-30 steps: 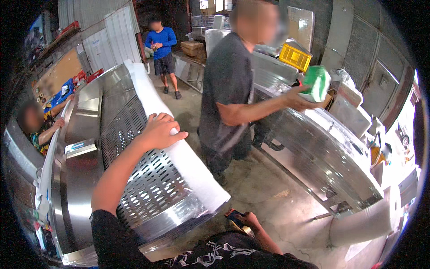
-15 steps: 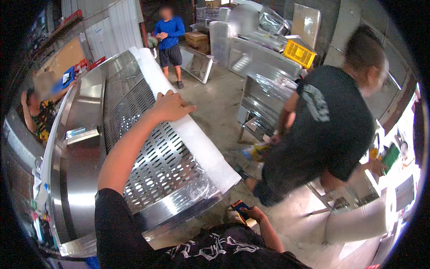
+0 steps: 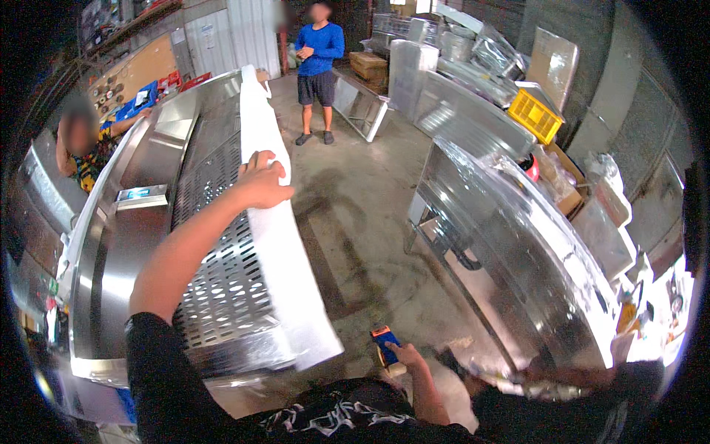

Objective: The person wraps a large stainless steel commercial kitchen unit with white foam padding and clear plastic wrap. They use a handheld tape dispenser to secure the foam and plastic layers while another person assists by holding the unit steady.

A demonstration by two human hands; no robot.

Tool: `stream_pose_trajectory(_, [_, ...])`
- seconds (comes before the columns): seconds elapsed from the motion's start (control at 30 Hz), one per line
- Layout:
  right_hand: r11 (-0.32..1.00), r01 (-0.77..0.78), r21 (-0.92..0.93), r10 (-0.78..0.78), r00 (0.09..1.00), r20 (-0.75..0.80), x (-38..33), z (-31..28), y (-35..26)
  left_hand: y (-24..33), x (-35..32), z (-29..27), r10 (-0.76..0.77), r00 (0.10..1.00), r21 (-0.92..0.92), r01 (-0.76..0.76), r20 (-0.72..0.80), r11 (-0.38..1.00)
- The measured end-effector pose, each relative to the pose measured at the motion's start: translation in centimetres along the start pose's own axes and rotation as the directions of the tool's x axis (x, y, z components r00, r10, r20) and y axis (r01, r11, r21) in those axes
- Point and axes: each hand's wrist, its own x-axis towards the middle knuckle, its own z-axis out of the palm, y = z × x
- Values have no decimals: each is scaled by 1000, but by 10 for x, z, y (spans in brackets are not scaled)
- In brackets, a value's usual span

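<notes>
My left hand (image 3: 260, 183) is curled over a white foam strip (image 3: 285, 259) that covers the right edge of a large stainless steel unit (image 3: 118, 274). Beside the foam, a slotted metal panel (image 3: 218, 285) is set in the unit, with clear wrap around its near end. My right hand (image 3: 409, 357) is low at the front, closed around a small blue-and-orange handheld object (image 3: 384, 343) whose exact kind I cannot make out. That object is held above the floor, apart from the unit.
Another wrapped steel unit (image 3: 510, 244) stands to the right. A person in blue (image 3: 318, 55) stands at the back; another (image 3: 89, 148) touches the unit's far left side. A black-clothed person (image 3: 569, 407) is close at lower right. Behind are a yellow crate (image 3: 535, 115) and a metal frame (image 3: 362, 107).
The person in black has moved from the right middle to the lower right, uncovering the wrapped unit. My view has shifted; my left hand stays on the foam and my right keeps its object.
</notes>
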Motion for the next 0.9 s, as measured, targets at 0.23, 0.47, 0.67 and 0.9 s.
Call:
stream_pose_trajectory(0.23, [994,23,105,-50,964,262,146,-76,7,42,28,11,-304,953,-21,304,4,952])
stream_pose_trajectory(0.47, [967,251,-35,-228,921,317,190,-134,-104,45,31,8,-483,871,88,490,-88,867])
stream_pose_trajectory(0.67, [911,413,6,-386,846,369,227,-132,-201,43,55,-2,-597,801,77,594,35,801])
stream_pose_trajectory(0.9, [778,607,164,-608,660,441,137,-133,-422,41,55,1,-587,809,15,588,-32,809])
